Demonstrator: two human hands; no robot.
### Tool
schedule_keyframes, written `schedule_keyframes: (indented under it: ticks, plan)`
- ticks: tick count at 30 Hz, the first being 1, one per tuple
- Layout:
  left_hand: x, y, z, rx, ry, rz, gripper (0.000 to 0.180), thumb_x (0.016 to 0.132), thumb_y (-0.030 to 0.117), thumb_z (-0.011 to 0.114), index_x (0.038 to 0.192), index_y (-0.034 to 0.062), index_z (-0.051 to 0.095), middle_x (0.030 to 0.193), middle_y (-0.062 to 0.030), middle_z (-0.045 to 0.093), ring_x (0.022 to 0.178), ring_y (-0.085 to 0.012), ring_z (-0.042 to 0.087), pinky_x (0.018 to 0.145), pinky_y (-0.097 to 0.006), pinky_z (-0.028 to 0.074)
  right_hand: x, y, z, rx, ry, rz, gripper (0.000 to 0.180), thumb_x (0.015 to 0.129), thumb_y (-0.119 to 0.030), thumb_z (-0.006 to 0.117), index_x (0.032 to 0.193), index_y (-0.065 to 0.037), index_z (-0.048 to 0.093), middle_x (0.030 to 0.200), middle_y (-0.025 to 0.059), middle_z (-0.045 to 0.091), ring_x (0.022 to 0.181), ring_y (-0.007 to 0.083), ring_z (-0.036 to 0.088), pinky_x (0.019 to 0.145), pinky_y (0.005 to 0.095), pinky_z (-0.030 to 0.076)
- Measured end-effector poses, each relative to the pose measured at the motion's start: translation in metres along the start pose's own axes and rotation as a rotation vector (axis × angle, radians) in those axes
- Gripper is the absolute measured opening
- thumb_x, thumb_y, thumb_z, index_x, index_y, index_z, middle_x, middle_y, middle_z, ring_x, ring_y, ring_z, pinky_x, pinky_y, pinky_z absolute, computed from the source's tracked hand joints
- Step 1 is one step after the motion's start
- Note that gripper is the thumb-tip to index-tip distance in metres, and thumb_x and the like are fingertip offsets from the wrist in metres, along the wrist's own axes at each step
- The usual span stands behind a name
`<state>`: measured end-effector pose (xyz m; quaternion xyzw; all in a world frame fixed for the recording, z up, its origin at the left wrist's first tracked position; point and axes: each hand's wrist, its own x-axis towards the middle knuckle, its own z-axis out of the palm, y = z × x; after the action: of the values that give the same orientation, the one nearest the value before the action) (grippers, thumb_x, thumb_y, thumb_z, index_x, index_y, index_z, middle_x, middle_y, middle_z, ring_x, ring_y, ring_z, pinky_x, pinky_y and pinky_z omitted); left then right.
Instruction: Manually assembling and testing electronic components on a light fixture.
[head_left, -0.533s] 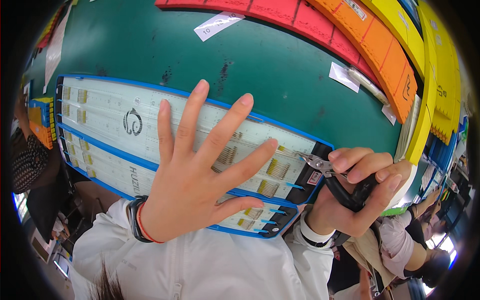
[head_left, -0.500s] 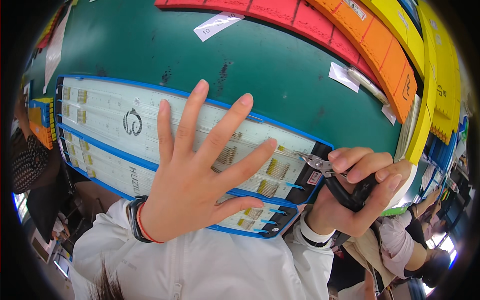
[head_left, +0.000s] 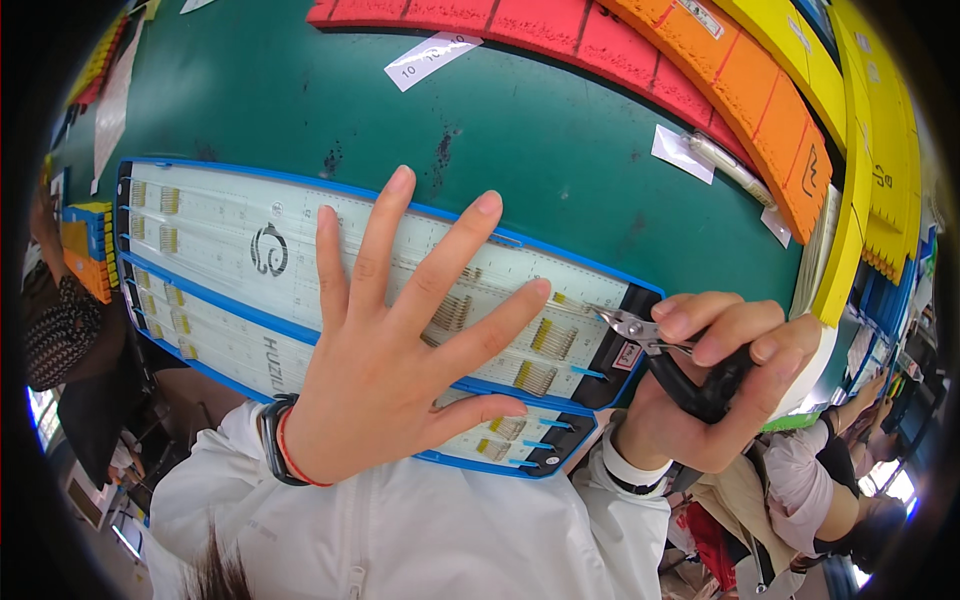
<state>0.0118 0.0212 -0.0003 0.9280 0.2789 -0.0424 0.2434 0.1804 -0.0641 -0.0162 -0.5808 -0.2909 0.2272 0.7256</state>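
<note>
My left hand is raised with all fingers spread wide, palm away from me, holding nothing; a dark band and a red cord circle its wrist. It hovers over two long white boards with blue edges that carry rows of small yellowish components. My right hand grips small cutting pliers with black handles. The pliers' metal tip points left at the right end of the upper board, close to a row of components.
The boards lie on a green mat. Red, orange and yellow foam trays curve along the far and right sides. White paper labels lie on the mat. Another person sits at lower right.
</note>
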Motion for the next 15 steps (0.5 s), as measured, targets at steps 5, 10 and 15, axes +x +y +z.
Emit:
schedule_keyframes:
  ticks: [5,10,15]
  plan:
    - [-0.002,0.0,-0.005,-0.079,0.063,0.015,0.065,0.07,0.064,0.062,0.12,0.0219,0.061,0.145,-0.0158,0.033,0.134,-0.05,0.018,0.101,-0.069,0.01,-0.001,0.0,-0.014,0.277,0.073,-0.107,0.022,0.101,-0.028,0.026,0.093,-0.009,0.032,0.07,0.0107,0.048,0.058,0.0273,0.056,0.058,0.0401,0.052]
    - [-0.032,0.0,-0.009,-1.276,0.365,0.593,0.047,0.08,0.051,0.066,0.104,0.0111,0.063,0.118,-0.0202,0.051,0.105,-0.042,0.049,0.088,-0.057,0.038,-0.001,0.004,-0.018,0.209,0.131,-0.157,0.021,0.1,-0.027,0.025,0.092,-0.009,0.033,0.072,0.0099,0.048,0.059,0.0261,0.055,0.058,0.0393,0.051]
    - [-0.069,0.059,-0.024,-2.342,0.235,0.722,0.035,0.089,0.032,0.063,0.105,0.0011,0.062,0.109,-0.0201,0.056,0.102,-0.0353,0.055,0.09,-0.04,0.047,-0.001,0.003,-0.021,0.136,0.184,-0.215,0.023,0.099,-0.027,0.026,0.093,-0.008,0.037,0.071,0.0111,0.047,0.061,0.0263,0.054,0.064,0.0415,0.05]
